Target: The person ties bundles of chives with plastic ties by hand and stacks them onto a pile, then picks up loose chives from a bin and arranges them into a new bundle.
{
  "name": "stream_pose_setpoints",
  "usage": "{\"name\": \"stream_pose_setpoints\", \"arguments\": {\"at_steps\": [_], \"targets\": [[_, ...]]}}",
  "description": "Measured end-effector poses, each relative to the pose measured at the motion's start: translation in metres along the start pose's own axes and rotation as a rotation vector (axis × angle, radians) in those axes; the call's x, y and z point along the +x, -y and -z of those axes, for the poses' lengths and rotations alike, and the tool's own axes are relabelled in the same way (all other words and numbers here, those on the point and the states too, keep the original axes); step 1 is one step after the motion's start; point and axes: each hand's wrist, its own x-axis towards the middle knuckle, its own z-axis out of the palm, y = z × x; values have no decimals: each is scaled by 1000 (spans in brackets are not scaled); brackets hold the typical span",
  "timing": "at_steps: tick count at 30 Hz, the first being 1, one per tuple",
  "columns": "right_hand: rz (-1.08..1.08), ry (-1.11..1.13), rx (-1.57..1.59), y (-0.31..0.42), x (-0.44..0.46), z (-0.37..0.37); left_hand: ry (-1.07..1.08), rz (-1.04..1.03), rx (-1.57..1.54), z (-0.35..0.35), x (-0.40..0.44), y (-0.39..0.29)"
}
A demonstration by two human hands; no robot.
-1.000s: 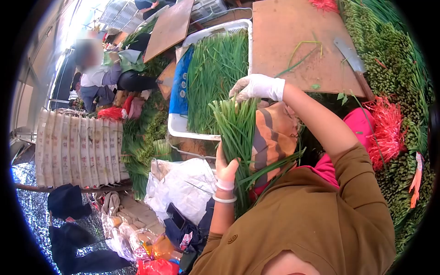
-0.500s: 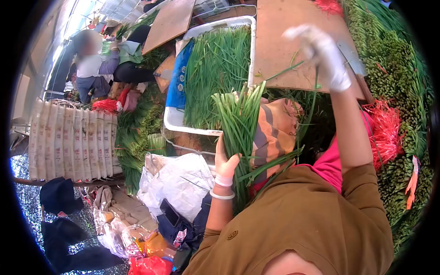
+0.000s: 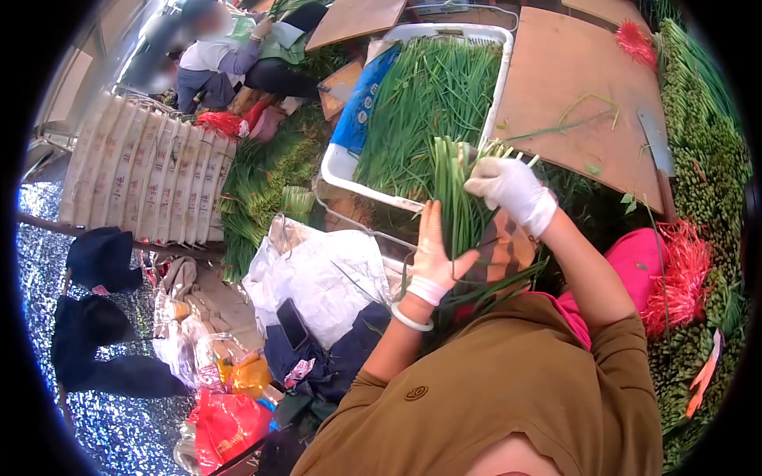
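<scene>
A bunch of long green chives (image 3: 456, 178) stands upright in front of my chest, its pale cut ends at the top. Along its lower left side lies my left hand (image 3: 435, 250), in a thin pale glove. Its fingers point up and its thumb crosses the front, supporting the bunch. White-gloved, my right hand (image 3: 508, 189) has its fingers curled on the stalks near the top right; the fingertips are partly hidden. Just beyond both hands is a white plastic crate (image 3: 373, 190) filled with chives. Loose leaves trail below the bunch toward my lap.
A wooden board (image 3: 567, 79) bears a flat metal blade (image 3: 656, 143) and stray leaves. Stacked green bundles (image 3: 702, 174) line the right, beside red plastic strands (image 3: 679, 278). A white sack (image 3: 317, 278) and phone (image 3: 292, 324) lie left. Another person (image 3: 218, 59) sits at the far left.
My right hand has come down from above the board to the top of the bunch. The left hand's fingers have straightened along the stalks. The view has shifted, moving the surroundings rightward.
</scene>
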Motion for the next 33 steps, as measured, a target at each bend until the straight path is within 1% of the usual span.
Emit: {"name": "stream_pose_setpoints", "arguments": {"at_steps": [1, 2, 3, 4, 6, 7, 8, 10, 11, 12, 14, 16, 17, 18, 20, 22, 23, 24, 26, 27, 28, 30, 32, 33], "targets": [[-3, 10, 364, 3, -7, 10, 9, 93, -283, -2, -1, 3], [24, -15, 378, 18, -20, 27, 26, 188, -568, 0, -2, 6], [-4, -24, 394, 25, -33, 46, 9, 230, -710, 6, 0, 0], [-27, -32, 412, 23, -43, 61, -22, 223, -806, 6, 1, 7], [-153, -23, 199, 2, -46, 72, -33, 368, -908, 9, -4, 24], [-216, -16, 95, -11, -45, 72, -56, 357, -954, 9, -5, 24], [52, -186, -357, -33, -42, 65, -64, 356, -974, 9, -6, 25], [226, -287, -447, -35, -41, 51, -88, 349, -1013, 7, -5, 28], [253, -303, -456, -24, -41, 43, -82, 332, -998, 10, -3, 20], [331, -330, -483, -27, -35, 36, -99, 360, -1004, 9, -6, 22], [298, -346, -573, -23, -25, 23, -134, 408, -1014, 6, -11, 25], [128, -229, -687, -11, -12, 14, -150, 370, -940, 7, -11, 12], [116, -181, -700, -20, -3, 8, -159, 353, -905, 7, -11, 7], [147, -168, -630, -28, 2, 0, -172, 358, -945, 4, -12, 7], [346, -203, -593, -33, 3, -7, -205, 370, -1024, -1, -13, 9], [74, 69, -84, -26, -9, 0, -153, 407, -1085, 5, -9, 12], [-67, 202, 169, -9, -20, 8, -128, 426, -1118, 9, -6, 12], [-112, 286, 252, 17, -36, 22, -112, 436, -1143, 13, -3, 7], [-140, 245, 320, 37, -49, 36, -76, 459, -1197, 19, 1, -8], [-192, 122, 288, 43, -48, 36, -77, 469, -1235, 19, 0, -11], [-28, -21, 179, 31, -38, 29, -63, 434, -1203, 19, 0, -14], [488, -285, -365, 12, -17, 18, -37, 360, -1135, 19, 1, -18], [532, -266, -650, 7, -8, 6, -80, 341, -1189, 13, -2, -25], [524, -206, -754, 10, -3, 2, -105, 334, -1215, 9, -5, -28]]}}
